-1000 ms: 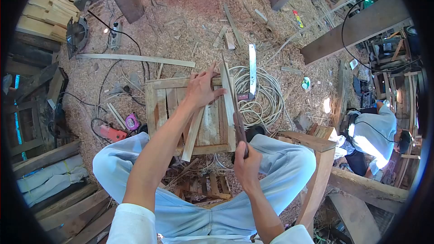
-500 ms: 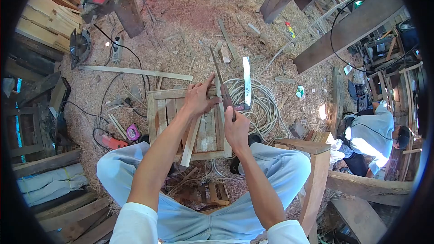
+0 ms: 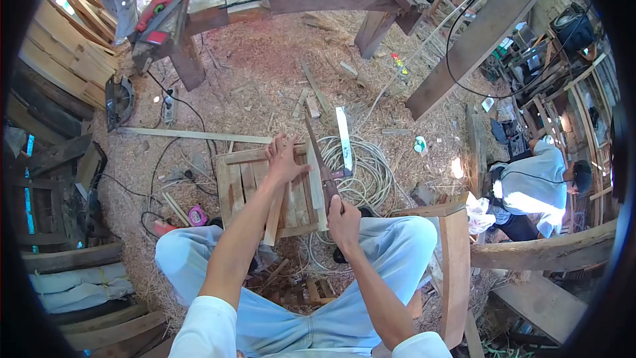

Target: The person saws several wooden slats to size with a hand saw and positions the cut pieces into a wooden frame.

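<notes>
My right hand (image 3: 344,224) is wrapped round the handle of a handsaw (image 3: 317,156), whose long dark blade points away from me beside a light wooden strip (image 3: 315,179). The strip lies along the right side of a small slatted wooden stand (image 3: 293,231) between my knees. My left hand (image 3: 285,160) is over the stand's far edge with its fingers spread, the thumb reaching toward the strip. A second narrow strip (image 3: 272,220) slants across the slats below my left wrist.
Coiled cable (image 3: 371,172) and a square (image 3: 344,139) lie right of the stand. A pink tape measure (image 3: 197,215) is at left. A red drill (image 3: 169,1) rests on a bench (image 3: 298,3). A co-worker (image 3: 533,185) bends at right; two other people show at the top.
The view has tilted up, showing more of the bench and the drill. My left hand has spread its fingers. My right hand and the saw handle have moved nearer to me.
</notes>
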The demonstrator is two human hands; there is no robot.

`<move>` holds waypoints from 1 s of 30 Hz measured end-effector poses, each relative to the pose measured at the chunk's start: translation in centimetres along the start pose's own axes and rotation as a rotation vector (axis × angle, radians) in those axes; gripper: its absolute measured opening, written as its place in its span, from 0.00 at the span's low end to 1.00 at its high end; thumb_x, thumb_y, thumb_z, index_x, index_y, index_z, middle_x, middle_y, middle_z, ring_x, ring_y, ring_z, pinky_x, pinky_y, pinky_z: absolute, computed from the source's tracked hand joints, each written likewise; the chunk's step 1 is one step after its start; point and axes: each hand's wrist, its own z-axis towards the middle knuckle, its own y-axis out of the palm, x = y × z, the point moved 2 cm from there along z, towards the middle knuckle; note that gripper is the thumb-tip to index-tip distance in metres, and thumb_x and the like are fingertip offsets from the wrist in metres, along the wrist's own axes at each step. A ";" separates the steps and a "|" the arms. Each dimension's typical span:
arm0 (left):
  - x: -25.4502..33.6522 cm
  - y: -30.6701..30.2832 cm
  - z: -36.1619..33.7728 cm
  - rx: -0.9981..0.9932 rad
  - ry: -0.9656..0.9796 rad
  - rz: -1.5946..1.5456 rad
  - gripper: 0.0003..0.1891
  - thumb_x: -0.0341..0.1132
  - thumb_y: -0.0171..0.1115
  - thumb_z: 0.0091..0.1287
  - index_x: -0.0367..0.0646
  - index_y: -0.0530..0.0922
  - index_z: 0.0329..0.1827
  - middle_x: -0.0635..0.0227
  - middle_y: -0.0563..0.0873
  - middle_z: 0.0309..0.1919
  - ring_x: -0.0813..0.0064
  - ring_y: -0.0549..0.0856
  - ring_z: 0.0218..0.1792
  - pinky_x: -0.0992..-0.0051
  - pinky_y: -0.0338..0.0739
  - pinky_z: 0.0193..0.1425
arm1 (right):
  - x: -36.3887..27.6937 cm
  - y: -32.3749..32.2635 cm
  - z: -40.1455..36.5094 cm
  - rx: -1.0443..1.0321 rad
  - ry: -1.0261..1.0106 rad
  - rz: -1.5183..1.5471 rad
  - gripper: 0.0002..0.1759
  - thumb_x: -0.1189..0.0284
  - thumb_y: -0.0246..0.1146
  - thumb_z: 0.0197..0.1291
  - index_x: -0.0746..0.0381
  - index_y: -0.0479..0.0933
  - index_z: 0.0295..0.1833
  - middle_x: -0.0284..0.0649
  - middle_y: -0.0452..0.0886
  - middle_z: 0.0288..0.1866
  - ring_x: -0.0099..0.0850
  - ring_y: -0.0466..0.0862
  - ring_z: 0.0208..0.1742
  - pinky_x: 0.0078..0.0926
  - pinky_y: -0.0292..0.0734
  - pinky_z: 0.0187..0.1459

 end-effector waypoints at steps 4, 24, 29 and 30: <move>2.8 1.8 -3.1 -0.082 -0.177 -0.061 0.31 0.43 0.74 0.56 0.39 0.73 0.59 0.54 0.78 0.56 0.55 0.72 0.64 0.50 0.62 0.67 | 1.8 0.3 0.0 0.010 -0.028 0.105 0.28 0.60 0.52 0.72 0.72 0.71 0.25 0.45 0.67 0.15 0.31 0.68 0.16 0.35 0.66 0.25; -7.2 -2.1 -10.2 -0.019 -0.309 -0.576 0.20 0.31 0.68 0.60 0.34 0.78 0.55 0.62 0.86 0.38 0.73 0.84 0.37 0.70 0.80 0.41 | 1.7 7.3 -4.0 -0.065 -0.742 -0.692 0.17 0.59 0.58 0.68 0.61 0.74 0.33 0.46 0.80 0.25 0.44 0.82 0.32 0.41 0.70 0.39; -5.4 -4.0 -10.8 -0.104 -0.377 -0.419 0.28 0.34 0.67 0.62 0.37 0.71 0.65 0.56 0.85 0.49 0.60 0.84 0.51 0.64 0.78 0.57 | 1.4 6.7 -4.3 -0.206 -0.808 -0.782 0.16 0.59 0.60 0.66 0.63 0.77 0.40 0.46 0.82 0.34 0.42 0.81 0.41 0.42 0.70 0.43; -4.1 -4.2 -10.9 0.027 -0.114 -0.201 0.28 0.37 0.68 0.61 0.39 0.72 0.64 0.54 0.81 0.54 0.57 0.80 0.56 0.62 0.74 0.62 | 0.8 5.9 -4.1 -0.205 -0.792 -0.775 0.16 0.59 0.60 0.66 0.63 0.77 0.40 0.46 0.82 0.34 0.42 0.81 0.41 0.42 0.70 0.43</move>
